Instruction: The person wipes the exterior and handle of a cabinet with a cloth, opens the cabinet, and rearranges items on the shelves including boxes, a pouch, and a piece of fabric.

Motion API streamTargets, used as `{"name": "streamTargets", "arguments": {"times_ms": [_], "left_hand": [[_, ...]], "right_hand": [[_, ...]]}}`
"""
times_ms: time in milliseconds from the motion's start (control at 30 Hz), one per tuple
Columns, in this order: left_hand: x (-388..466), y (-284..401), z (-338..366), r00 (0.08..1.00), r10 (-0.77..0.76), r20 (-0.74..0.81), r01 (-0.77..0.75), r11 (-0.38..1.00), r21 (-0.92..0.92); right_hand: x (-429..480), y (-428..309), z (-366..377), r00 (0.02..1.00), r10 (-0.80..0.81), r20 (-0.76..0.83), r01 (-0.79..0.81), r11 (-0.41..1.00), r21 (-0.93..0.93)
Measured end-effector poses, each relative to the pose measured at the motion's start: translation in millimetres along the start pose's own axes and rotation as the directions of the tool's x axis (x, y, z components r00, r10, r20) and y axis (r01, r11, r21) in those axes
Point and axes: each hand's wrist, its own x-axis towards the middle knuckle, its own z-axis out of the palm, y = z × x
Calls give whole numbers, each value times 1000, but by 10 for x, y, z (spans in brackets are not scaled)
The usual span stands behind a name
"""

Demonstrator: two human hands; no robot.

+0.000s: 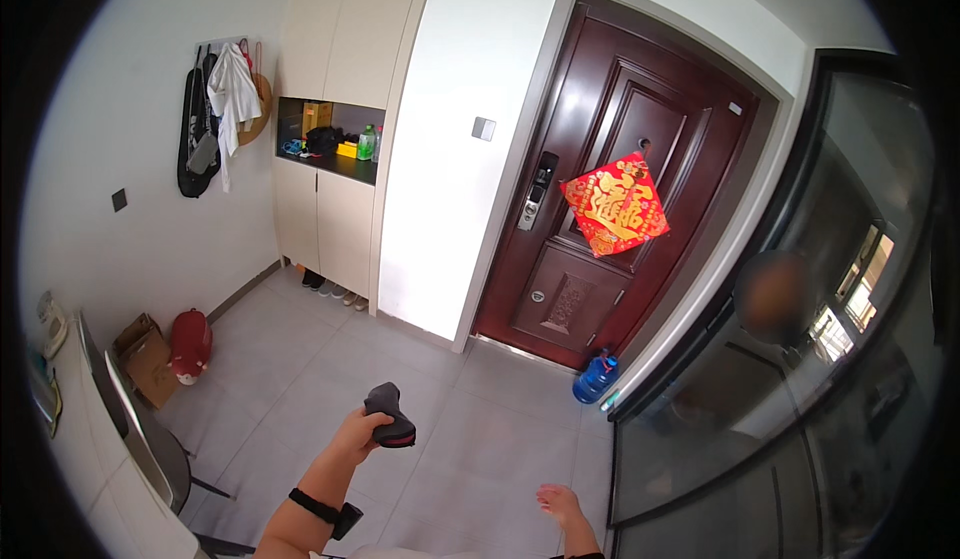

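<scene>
My left hand (363,433) is wrapped around a dark grey item (389,414) with a red stripe near its lower end. Its shape resembles a shoe or a folded cap, but I cannot tell which. The item is held in the air above the grey tiled floor (315,379). Around my left forearm runs a black strap (313,506) with a small black device on it. Lower right, my right hand (556,500) hangs above the floor with nothing in it, its fingers loosely extended.
A dark red door (510,289) stands ahead, with a blue water jug (595,380) at its foot. To the left are a beige cabinet (341,221) with shoes (334,289) beneath, a red plush toy (190,341), a cardboard box (150,371) and a chair (171,454). Glass panels (697,439) line the right.
</scene>
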Motion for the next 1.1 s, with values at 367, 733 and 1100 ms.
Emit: {"name": "streamTargets", "arguments": {"times_ms": [367,733,1100], "left_hand": [[2317,724,645,987,-10,-161,-16,987,-161],[3876,1750,721,916,203,-347,-273,948,-165],[5843,2433,697,956,188,-224,-255,911,-325]], "right_hand": [[3578,-1801,-311,855,-518,-38,459,789,-408],[4509,-6021,1565,391,-858,334,900,279,-336],[5424,-8678,2279,71,-925,372,627,-249,-738]]}}
